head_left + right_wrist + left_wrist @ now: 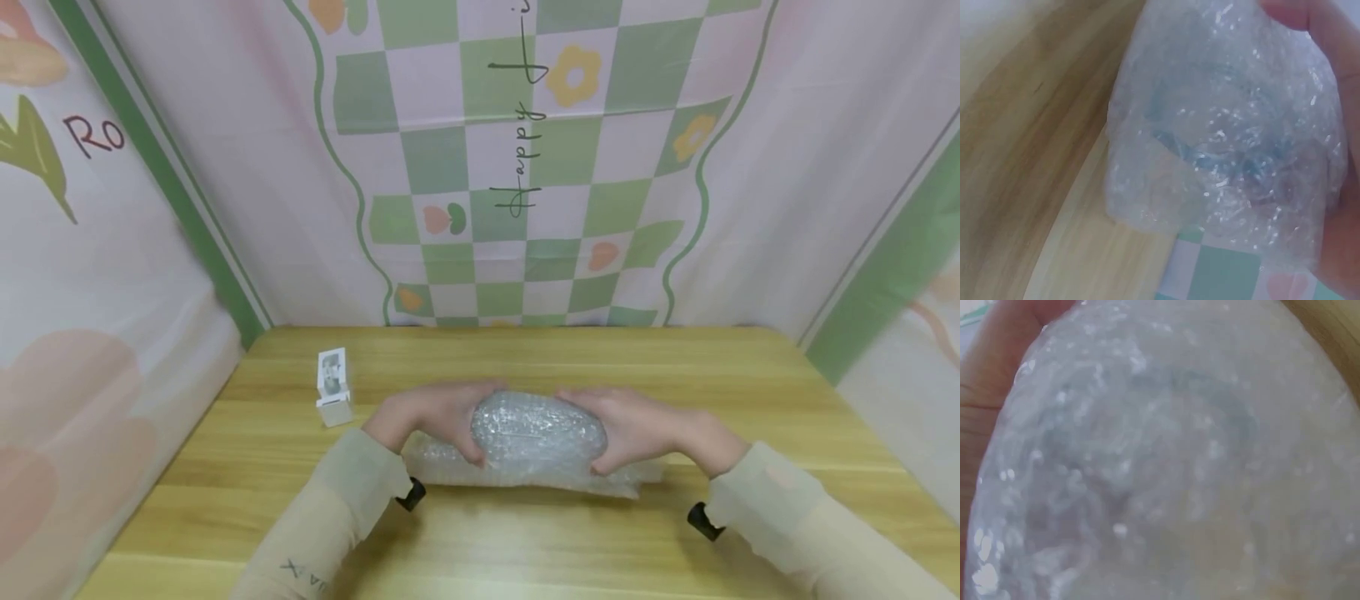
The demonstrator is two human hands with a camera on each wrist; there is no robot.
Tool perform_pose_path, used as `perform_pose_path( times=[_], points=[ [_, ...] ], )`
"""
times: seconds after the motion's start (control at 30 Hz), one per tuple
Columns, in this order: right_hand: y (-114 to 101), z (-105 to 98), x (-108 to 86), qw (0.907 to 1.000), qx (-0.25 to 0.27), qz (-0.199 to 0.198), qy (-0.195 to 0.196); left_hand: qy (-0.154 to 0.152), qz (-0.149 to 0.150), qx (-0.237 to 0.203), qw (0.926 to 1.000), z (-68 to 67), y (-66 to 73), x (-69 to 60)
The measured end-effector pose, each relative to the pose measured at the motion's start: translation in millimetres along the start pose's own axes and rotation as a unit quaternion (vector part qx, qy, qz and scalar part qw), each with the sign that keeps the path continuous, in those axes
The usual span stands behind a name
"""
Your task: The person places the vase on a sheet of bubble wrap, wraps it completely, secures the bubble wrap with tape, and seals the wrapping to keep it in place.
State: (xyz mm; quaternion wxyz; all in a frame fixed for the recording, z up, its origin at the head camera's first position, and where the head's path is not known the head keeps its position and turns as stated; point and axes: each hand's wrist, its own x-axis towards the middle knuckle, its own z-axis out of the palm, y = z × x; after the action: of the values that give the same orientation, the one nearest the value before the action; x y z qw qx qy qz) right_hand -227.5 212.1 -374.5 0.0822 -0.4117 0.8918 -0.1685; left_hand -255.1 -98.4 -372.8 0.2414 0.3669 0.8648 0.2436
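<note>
A bundle in clear bubble wrap (538, 433) sits at the front middle of the wooden table, its loose wrap spread out to both sides. My left hand (448, 417) grips its left end, thumb toward me and fingers over the far side. On the opposite end my right hand (626, 423) holds it the same way. The wrap (1166, 456) fills most of the left wrist view, blurred. A bluish-green ring shape shows through the layers of the bundle (1222, 137) in the right wrist view; what the wrapped object is cannot be told.
A small white box (333, 387) with a picture on it stands on the table (247, 467), left of my left hand. Behind the table hangs a green-and-white checked cloth (517, 167), with printed fabric on both sides.
</note>
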Motion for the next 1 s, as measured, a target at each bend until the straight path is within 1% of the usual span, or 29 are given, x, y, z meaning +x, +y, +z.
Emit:
perform_pose_path(
  times=[0.1, 0.23, 0.37, 0.47, 0.53, 0.6, 0.67, 0.77, 0.87, 1.0],
  points=[
    [0, -2, 0.6, 0.9997, 0.018, 0.007, -0.016, -0.011, -0.002, -0.02, 0.9997, -1.1, 0.1, 0.6],
    [1, -4, 1.6, 0.999, 0.033, 0.015, -0.027, -0.014, -0.01, -0.018, 0.9997, -2.4, 0.6, 0.6],
    [1, -6, 2.8, 0.9984, 0.042, 0.015, -0.034, -0.003, -0.018, -0.015, 0.9997, -0.4, -1.1, -0.3],
    [1, -6, 3.1, 0.9981, 0.046, 0.015, -0.039, 0.012, -0.013, -0.01, 0.9998, 2.5, -2.5, -1.6],
    [1, -6, 3.1, 0.998, 0.046, 0.015, -0.041, 0.025, 0.0, 0.007, 0.9997, 3.9, -2.7, -2.2],
    [2, -7, 3.0, 0.9979, 0.046, 0.018, -0.043, 0.04, 0.015, 0.046, 0.998, 4.9, -2.0, -2.8],
    [2, -7, 3.1, 0.9976, 0.047, 0.023, -0.045, 0.052, 0.022, 0.094, 0.994, 5.1, 0.1, -3.7],
    [2, -7, 3.2, 0.9973, 0.046, 0.029, -0.05, 0.061, 0.022, 0.154, 0.986, 5.2, 5.3, -5.4],
    [2, -8, 3.3, 0.9969, 0.047, 0.033, -0.054, 0.061, 0.016, 0.179, 0.9818, 4.8, 12.4, -8.2],
    [1, -8, 3.2, 0.9964, 0.051, 0.039, -0.056, 0.06, 0.015, 0.195, 0.9788, 4.7, 21.6, -10.8]
  ],
)
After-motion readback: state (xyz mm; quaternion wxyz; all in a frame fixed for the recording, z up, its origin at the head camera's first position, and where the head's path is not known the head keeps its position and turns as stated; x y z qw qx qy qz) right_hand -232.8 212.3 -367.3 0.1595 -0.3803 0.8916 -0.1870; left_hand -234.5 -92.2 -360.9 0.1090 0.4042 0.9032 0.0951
